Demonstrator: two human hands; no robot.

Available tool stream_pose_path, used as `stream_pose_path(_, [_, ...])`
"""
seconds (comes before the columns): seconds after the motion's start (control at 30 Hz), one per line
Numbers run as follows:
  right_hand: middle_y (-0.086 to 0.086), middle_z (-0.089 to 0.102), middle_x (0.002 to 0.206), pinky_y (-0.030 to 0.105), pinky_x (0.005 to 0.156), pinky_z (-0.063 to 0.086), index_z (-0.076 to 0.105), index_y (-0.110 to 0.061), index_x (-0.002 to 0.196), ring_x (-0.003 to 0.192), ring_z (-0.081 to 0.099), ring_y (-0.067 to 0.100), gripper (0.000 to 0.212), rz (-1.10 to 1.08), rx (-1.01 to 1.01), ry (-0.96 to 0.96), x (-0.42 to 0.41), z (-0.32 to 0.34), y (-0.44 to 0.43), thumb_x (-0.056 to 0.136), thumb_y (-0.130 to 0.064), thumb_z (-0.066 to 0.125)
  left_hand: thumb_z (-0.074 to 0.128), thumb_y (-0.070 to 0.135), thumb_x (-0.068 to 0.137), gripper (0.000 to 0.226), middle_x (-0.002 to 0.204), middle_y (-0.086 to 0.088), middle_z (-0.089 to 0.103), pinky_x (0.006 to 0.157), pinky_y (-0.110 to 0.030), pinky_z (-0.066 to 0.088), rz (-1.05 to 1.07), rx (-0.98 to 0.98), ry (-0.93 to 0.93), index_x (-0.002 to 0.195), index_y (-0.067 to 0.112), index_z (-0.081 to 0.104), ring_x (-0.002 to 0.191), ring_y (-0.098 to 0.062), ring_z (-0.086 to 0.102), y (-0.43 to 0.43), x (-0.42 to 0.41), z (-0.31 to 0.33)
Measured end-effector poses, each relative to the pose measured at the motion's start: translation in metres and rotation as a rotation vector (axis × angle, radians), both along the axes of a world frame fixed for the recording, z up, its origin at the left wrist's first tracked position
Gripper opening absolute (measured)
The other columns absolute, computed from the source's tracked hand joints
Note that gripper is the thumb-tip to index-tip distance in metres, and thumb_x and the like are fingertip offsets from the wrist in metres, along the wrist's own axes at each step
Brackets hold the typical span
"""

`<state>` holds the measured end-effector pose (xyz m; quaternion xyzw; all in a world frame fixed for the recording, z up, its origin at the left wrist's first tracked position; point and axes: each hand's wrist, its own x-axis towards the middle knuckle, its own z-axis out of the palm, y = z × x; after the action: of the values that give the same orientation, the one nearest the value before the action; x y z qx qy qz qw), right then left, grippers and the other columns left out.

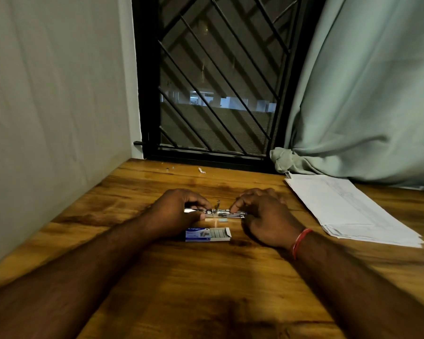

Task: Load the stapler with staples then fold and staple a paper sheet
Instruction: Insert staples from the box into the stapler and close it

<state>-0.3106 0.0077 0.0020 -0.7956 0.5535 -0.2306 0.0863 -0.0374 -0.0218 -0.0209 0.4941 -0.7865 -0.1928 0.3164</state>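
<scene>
Wood-grain table (206, 285) fills the lower half of the frame, and two bare forearms reach in across it from the bottom corners. A red thread band (300, 242) circles the wrist on the right.

Just below centre, between the two wrists, a blue and white box of staples (207, 234) lies flat with its right end open, showing grey rows of staples inside. It touches the heel of the left hand (179, 212).

Just beyond the box is the stapler (220, 212), a small metal one opened out flat and lying left to right on the table, with a thin part standing up at its middle. The left hand pinches its left end between thumb and curled fingers. The right hand (264, 216) has its fingers curled down onto the right half, fingertips and thumb closed on the open channel. A short strip of staples (223, 219) lies on the wood just below the stapler.

At centre right, well apart from the hands, a stack of paper sheets (353, 209) lies at an angle. Farther back, a small pale scrap (201, 170) sits near the table's far edge.

Behind it stands a black window grille (218, 81) at top centre, with a pale green curtain (365, 94) at upper right and a plain wall (54, 94) at upper left.
</scene>
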Motion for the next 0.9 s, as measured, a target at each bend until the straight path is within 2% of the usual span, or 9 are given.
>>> stream_pose_path(0.1, [-0.02, 0.059, 0.143, 0.051, 0.116, 0.027, 0.073, -0.043, 0.118, 0.134, 0.041, 0.017, 0.035, 0.004, -0.044, 0.097, 0.002, 0.005, 0.003, 0.094, -0.019, 0.067, 0.084, 0.027, 0.092, 0.025, 0.113, 0.024, 0.078, 0.089, -0.018, 0.055, 0.001, 0.001, 0.007, 0.115, 0.036, 0.082, 0.101, 0.011, 0.068, 0.0, -0.001, 0.001])
stream_pose_path(0.23, [-0.016, 0.061, 0.142, 0.051, 0.114, 0.031, 0.07, -0.041, 0.119, 0.133, 0.042, 0.02, 0.031, -0.012, -0.095, 0.2, 0.007, 0.008, 0.007, 0.093, -0.024, 0.067, 0.084, 0.025, 0.092, 0.025, 0.112, 0.024, 0.077, 0.086, -0.014, 0.053, 0.0, 0.007, 0.011, 0.115, 0.036, 0.082, 0.1, 0.016, 0.066, 0.002, -0.001, 0.001])
stream_pose_path(0.43, [-0.017, 0.064, 0.135, 0.052, 0.117, 0.031, 0.075, -0.038, 0.114, 0.13, 0.043, 0.019, 0.028, -0.067, -0.057, 0.159, 0.006, 0.008, 0.005, 0.092, -0.021, 0.068, 0.084, 0.025, 0.092, 0.024, 0.111, 0.024, 0.077, 0.084, -0.017, 0.053, 0.014, 0.009, 0.014, 0.113, 0.037, 0.082, 0.099, 0.01, 0.068, 0.004, -0.002, 0.002])
stream_pose_path(0.57, [-0.021, 0.066, 0.13, 0.048, 0.114, 0.031, 0.078, -0.039, 0.108, 0.127, 0.046, 0.017, 0.025, -0.065, -0.063, 0.132, 0.0, 0.005, 0.001, 0.091, -0.023, 0.069, 0.085, 0.023, 0.092, 0.024, 0.109, 0.024, 0.078, 0.084, -0.016, 0.054, 0.016, -0.005, 0.024, 0.111, 0.038, 0.083, 0.099, 0.011, 0.068, 0.005, -0.002, 0.002])
stream_pose_path(0.67, [-0.024, 0.071, 0.12, 0.045, 0.114, 0.042, 0.078, -0.04, 0.101, 0.121, 0.056, 0.012, 0.018, -0.064, -0.042, -0.02, -0.006, -0.002, -0.008, 0.088, -0.028, 0.076, 0.085, 0.024, 0.092, 0.025, 0.11, 0.023, 0.077, 0.086, -0.02, 0.057, 0.02, -0.015, 0.025, 0.113, 0.038, 0.082, 0.1, 0.008, 0.069, 0.007, -0.002, 0.002])
stream_pose_path(0.73, [-0.021, 0.076, 0.116, 0.043, 0.11, 0.057, 0.08, -0.039, 0.105, 0.116, 0.068, 0.006, 0.024, -0.06, 0.031, -0.235, -0.012, -0.007, -0.013, 0.085, -0.026, 0.086, 0.085, 0.027, 0.092, 0.026, 0.11, 0.025, 0.077, 0.086, -0.02, 0.057, 0.017, -0.026, 0.018, 0.114, 0.04, 0.081, 0.1, 0.01, 0.067, 0.008, 0.0, 0.002])
stream_pose_path(0.77, [-0.019, 0.078, 0.117, 0.041, 0.108, 0.06, 0.081, -0.036, 0.109, 0.115, 0.07, 0.004, 0.029, -0.054, 0.079, -0.309, -0.013, -0.008, -0.014, 0.086, -0.023, 0.09, 0.085, 0.03, 0.092, 0.026, 0.11, 0.026, 0.076, 0.087, -0.021, 0.058, 0.017, -0.025, 0.016, 0.115, 0.041, 0.081, 0.101, 0.011, 0.067, 0.009, 0.001, 0.001])
stream_pose_path(0.9, [-0.018, 0.079, 0.113, 0.035, 0.105, 0.06, 0.084, -0.031, 0.114, 0.11, 0.071, 0.0, 0.026, -0.028, 0.11, -0.352, -0.012, -0.016, -0.015, 0.089, -0.027, 0.092, 0.087, 0.042, 0.087, 0.036, 0.113, 0.025, 0.077, 0.092, -0.023, 0.06, 0.062, -0.03, 0.076, 0.122, 0.04, 0.078, 0.103, 0.01, 0.068, 0.013, -0.002, 0.002])
